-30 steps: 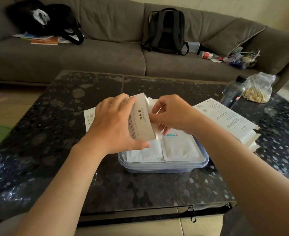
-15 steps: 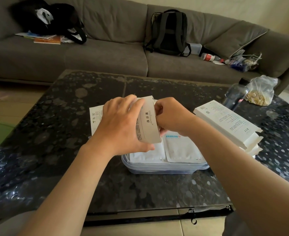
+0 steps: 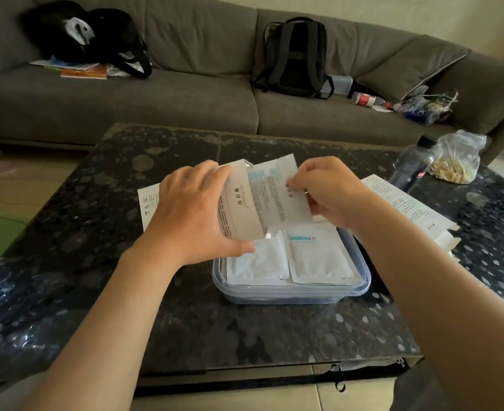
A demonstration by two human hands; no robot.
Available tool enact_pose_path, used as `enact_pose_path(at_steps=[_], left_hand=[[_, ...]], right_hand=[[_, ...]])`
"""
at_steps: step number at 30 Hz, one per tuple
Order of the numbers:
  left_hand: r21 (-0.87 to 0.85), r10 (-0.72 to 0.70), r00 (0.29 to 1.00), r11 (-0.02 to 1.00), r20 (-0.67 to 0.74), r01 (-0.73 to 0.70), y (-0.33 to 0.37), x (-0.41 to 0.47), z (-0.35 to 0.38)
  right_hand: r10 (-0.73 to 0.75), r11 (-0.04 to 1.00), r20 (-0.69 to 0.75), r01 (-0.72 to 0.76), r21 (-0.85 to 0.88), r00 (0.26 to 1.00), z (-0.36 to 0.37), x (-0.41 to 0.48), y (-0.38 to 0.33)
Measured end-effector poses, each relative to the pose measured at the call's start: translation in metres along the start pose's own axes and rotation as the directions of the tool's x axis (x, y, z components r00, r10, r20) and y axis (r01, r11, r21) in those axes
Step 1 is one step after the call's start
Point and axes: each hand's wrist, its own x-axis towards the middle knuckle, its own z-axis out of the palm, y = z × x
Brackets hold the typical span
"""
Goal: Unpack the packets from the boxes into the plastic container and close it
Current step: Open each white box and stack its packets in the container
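In the lower centre of the frame, a plastic container [image 3: 292, 287] is set open-topped on the dark speckled surface [image 3: 245, 327]. White packets [image 3: 319, 259] are laid flat and side by side in it, presumably so that more can be stacked on top. Just above its far left corner, a grey box [image 3: 239, 203] is gripped by the left hand [image 3: 191, 215], with fingers and thumb curled round its sides. The box is tilted with its open end toward the right, so that the contents can be reached. A single packet [image 3: 277, 191] stands partway out of that end and is pinched at its right edge by the right hand [image 3: 331, 191]. It is held over the container, it is judged, so that it can be dropped straight in. At centre right, other boxes [image 3: 408, 203] are laid aside, apparently emptied. Farther off, at upper right, a dark bottle [image 3: 412, 164] and a clear bag [image 3: 455, 158] are seen. No lid can be picked out.
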Motion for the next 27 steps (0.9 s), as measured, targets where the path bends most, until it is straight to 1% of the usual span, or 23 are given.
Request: enact_pose_path(at_steps=[5, 9, 12, 14, 17, 19, 20, 22, 23, 24, 25, 27], left_hand=[[-0.015, -0.063, 0.998, 0.998, -0.006, 0.063, -0.010, -0.001, -0.008], [0.023, -0.122, 0.993, 0.992, 0.000, 0.122, -0.018, -0.002, -0.011], [0.028, -0.156, 0.988, 0.987, -0.016, 0.156, -0.024, -0.002, -0.014], [0.010, -0.174, 0.984, 0.985, -0.036, 0.175, -0.027, -0.002, -0.015], [-0.002, -0.170, 0.983, 0.985, -0.068, 0.170, -0.028, -0.002, -0.015], [-0.031, -0.175, 0.981, 0.984, -0.085, 0.173, -0.027, -0.003, -0.016], [-0.045, -0.178, 0.980, 0.984, -0.093, 0.175, -0.026, -0.003, -0.016], [-0.067, -0.181, 0.978, 0.982, -0.101, 0.174, -0.025, -0.004, -0.018], [-0.077, -0.179, 0.978, 0.982, -0.108, 0.172, -0.025, -0.004, -0.020], [-0.086, -0.178, 0.977, 0.982, -0.117, 0.168, -0.026, -0.005, -0.021], [-0.097, -0.179, 0.976, 0.981, -0.127, 0.167, -0.026, -0.005, -0.023], [-0.113, -0.189, 0.973, 0.978, -0.133, 0.175, -0.025, -0.005, -0.025]], right_hand=[[0.012, 0.988, -0.067, -0.002, 0.153, 0.998, -0.026, -0.001, 0.010], [0.055, 0.967, -0.128, -0.021, 0.253, 0.990, -0.042, -0.004, 0.016], [0.073, 0.969, -0.160, -0.032, 0.243, 0.984, -0.049, -0.004, 0.019], [0.069, 0.977, -0.149, -0.036, 0.211, 0.986, -0.052, -0.006, 0.018], [0.041, 0.988, -0.062, -0.032, 0.150, 0.997, -0.052, -0.010, 0.015], [0.052, 0.994, 0.019, -0.054, 0.094, 0.998, -0.051, -0.012, 0.010], [0.079, 0.991, 0.068, -0.085, 0.100, 0.995, -0.051, -0.012, 0.008], [0.126, 0.966, 0.215, -0.169, 0.196, 0.969, -0.052, -0.011, 0.006], [0.130, 0.950, 0.290, -0.203, 0.237, 0.948, -0.052, -0.010, 0.005], [0.123, 0.946, 0.347, -0.216, 0.241, 0.930, -0.053, -0.009, 0.005], [0.112, 0.954, 0.382, -0.207, 0.217, 0.917, -0.052, -0.007, 0.006], [0.093, 0.979, 0.388, -0.156, 0.134, 0.917, -0.047, -0.002, 0.009]])
